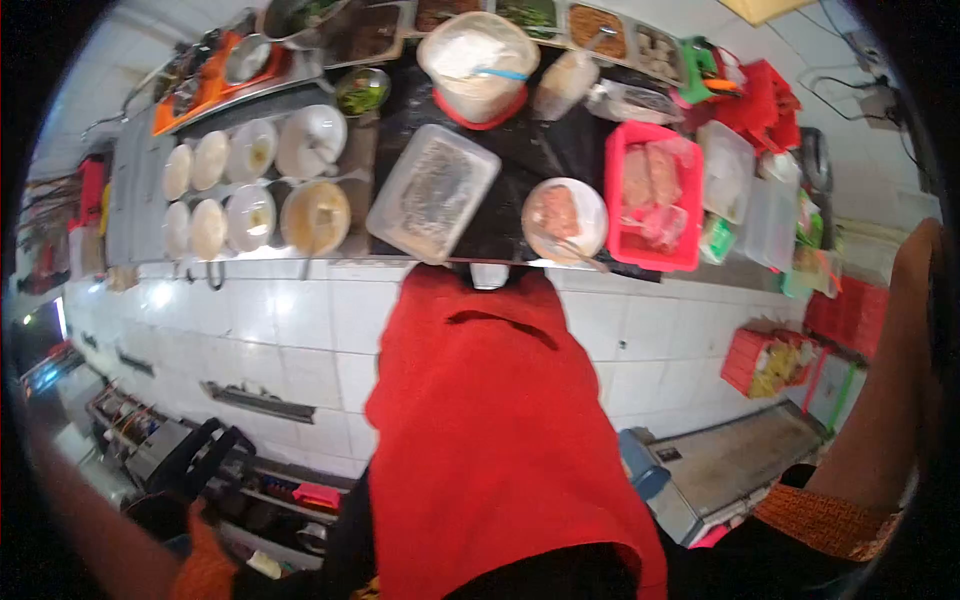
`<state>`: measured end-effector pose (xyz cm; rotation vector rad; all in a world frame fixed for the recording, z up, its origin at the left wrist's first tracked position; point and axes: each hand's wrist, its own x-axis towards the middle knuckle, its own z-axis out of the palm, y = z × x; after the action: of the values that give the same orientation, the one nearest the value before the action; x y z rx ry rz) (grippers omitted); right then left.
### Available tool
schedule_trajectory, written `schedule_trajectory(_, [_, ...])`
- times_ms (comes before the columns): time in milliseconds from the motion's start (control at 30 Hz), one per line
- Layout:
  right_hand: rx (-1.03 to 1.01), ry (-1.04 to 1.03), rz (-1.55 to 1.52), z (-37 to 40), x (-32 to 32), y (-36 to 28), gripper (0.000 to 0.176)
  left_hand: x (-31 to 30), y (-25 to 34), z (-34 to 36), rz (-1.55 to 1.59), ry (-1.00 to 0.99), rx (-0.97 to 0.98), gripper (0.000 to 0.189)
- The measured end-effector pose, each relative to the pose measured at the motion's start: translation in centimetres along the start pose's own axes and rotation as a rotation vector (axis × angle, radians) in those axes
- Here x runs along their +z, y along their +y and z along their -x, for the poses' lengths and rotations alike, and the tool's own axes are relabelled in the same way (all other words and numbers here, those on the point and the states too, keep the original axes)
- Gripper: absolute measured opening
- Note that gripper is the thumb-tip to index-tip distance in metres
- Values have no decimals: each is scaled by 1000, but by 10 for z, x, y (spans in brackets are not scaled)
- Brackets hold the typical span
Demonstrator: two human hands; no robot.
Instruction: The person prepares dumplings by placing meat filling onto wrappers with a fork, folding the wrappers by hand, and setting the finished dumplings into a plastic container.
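Observation:
Neither of my hands shows. My right forearm (pixel 890 400) rises along the right edge and leaves the view at the top. My left forearm (pixel 100 520) runs off at the lower left, its hand cut off too. In front of my red apron (pixel 490 420), on the counter, lies a clear plastic tub (pixel 436 195) with a greyish, powdery layer. To its right is a white bowl (pixel 565 195) with pink minced meat and a spoon. A pink basket (pixel 655 200) beside that holds bagged pink meat. Behind stands a tub of white flour (pixel 478 62) with a blue handle in it.
Several white bowls (pixel 251 150) stand in two rows at the left. Metal trays of food (pixel 598 34) line the back. Clear containers (pixel 728 170) and a red crate (pixel 765 105) are at the right. Below the counter is a red basket (pixel 765 360) on the tiled floor (pixel 330 320).

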<state>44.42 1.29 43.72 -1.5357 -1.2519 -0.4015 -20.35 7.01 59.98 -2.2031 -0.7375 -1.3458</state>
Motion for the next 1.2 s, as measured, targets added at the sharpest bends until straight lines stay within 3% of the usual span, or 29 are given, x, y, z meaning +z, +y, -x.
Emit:
schedule_trajectory(133, [-122,67,-31,-20,0,-22,38,-3,-9,1,-6,79,-48,45])
schedule_trajectory(233, [-284,261,-139,-31,4,-48,37,6,-22,23,-4,220,-144,44])
schedule_trajectory(300, [-300,403,-290,-17,42,-62,36,38,-33,64,1,290,-363,43])
schedule_trajectory(333, [-202,383,-389,13,70,-63,36,65,-36,93,20,260,-586,42])
schedule_trajectory(367, [-38,241,-439,60,110,-55,36,107,-32,144,64,211,-872,42])
schedule_trajectory(400, [6,-174,-263,97,138,-65,32,155,-25,193,141,85,-1127,41])
schedule_trajectory(467, [166,-912,-60,193,197,-58,29,244,4,320,246,-233,-1084,31])
schedule_trajectory(500, [366,-1087,-282,244,213,-39,31,263,26,349,374,-406,-1438,33])
schedule_trajectory(533, [478,-1132,-361,277,214,-38,27,282,43,395,360,-371,-1420,29])
schedule_trajectory(567, [565,-1131,-330,308,213,-29,26,291,52,421,303,-348,-1155,35])
schedule_trajectory(600, [653,-1122,-295,328,211,-22,25,296,53,436,328,-351,-1148,35])
schedule_trajectory(667, [686,-1030,-232,341,206,-25,26,305,51,457,100,-605,-1047,38])
schedule_trajectory(733, [767,-1025,-153,329,199,-26,24,314,44,461,142,-584,-1036,37])
schedule_trajectory(767, [758,-980,-183,327,199,-19,24,314,44,444,149,-644,-1118,31])
schedule_trajectory(833, [751,-916,-200,320,194,-2,25,320,44,442,163,-716,-1103,30])
schedule_trajectory(933, [716,-865,-61,307,186,25,26,327,40,455,129,-797,-1051,33])
schedule_trajectory(1000, [628,-781,61,309,180,52,25,328,44,457,191,-920,-1160,31])
schedule_trajectory(1200, [713,-605,140,309,175,115,16,334,90,448,387,-831,-1078,27])
